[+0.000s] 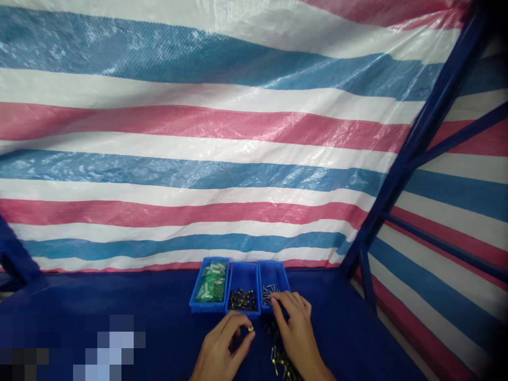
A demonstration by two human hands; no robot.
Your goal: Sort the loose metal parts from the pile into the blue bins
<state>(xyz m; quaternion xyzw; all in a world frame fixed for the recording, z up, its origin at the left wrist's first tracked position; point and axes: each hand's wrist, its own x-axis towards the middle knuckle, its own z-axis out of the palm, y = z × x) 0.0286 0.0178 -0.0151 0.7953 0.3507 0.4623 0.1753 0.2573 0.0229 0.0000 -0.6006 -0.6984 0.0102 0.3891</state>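
My left hand (224, 346) is closed in a pinch on a small brass-coloured fitting (251, 328) in front of the middle blue bin (244, 272). That bin holds several small dark and brassy metal pieces (243, 300). My right hand (296, 328) reaches to the front of the right blue bin (273, 269), where slim silver screws or pins (268, 290) lie. Its thumb and fingertips come together there; what is between them, if anything, is too small to make out. Partly under my right hand lies a pile of small metal parts (274, 353), some brassy.
A left blue bin (193, 297) holds green and clear small packets (212, 283). All three bins stand side by side on a dark blue table (159, 317). Behind is a striped plastic sheet (198, 174); a blue metal frame post (413, 143) rises at the right.
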